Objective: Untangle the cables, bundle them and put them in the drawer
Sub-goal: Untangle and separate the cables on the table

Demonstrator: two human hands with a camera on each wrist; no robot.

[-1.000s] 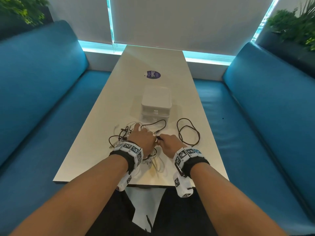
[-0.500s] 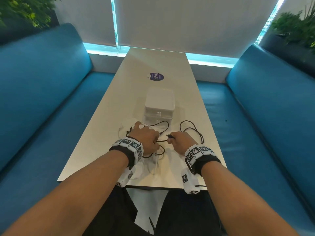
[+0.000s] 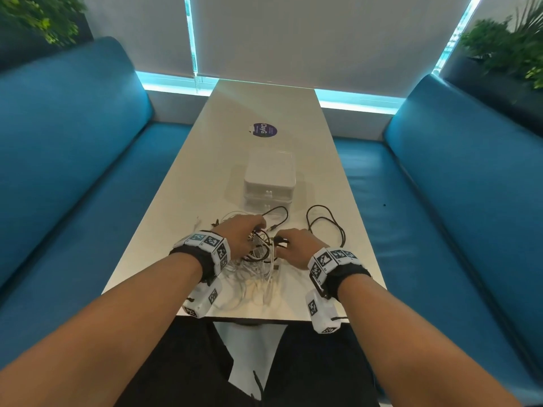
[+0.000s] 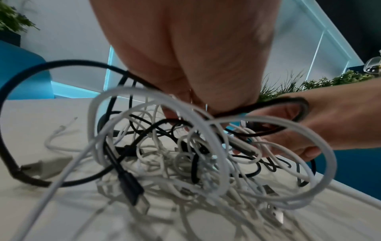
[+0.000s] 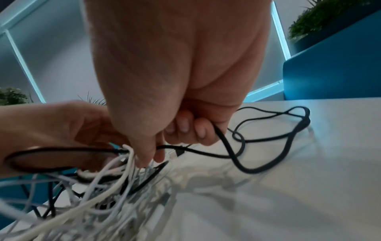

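A tangle of white and black cables (image 3: 260,267) lies near the table's front edge. My left hand (image 3: 255,230) grips the top of the cable tangle (image 4: 164,146), and its loops hang from the fingers over the table. My right hand (image 3: 281,242) sits close beside it, fingers curled round a black cable (image 5: 221,138) and thumb down in the white strands. That black cable (image 3: 326,226) trails right in loose loops on the table. A black USB plug (image 4: 135,194) dangles from the tangle. The white drawer box (image 3: 269,183) stands behind, both drawers closed.
The long white table (image 3: 264,107) has a round purple sticker (image 3: 264,130) beyond the box. Blue padded benches (image 3: 73,160) run along both sides. Planters with green plants (image 3: 505,48) stand behind the benches.
My right hand, which had drawn the black cable end out to the right, has come back in beside the left hand. The left hand keeps its hold on the tangle.
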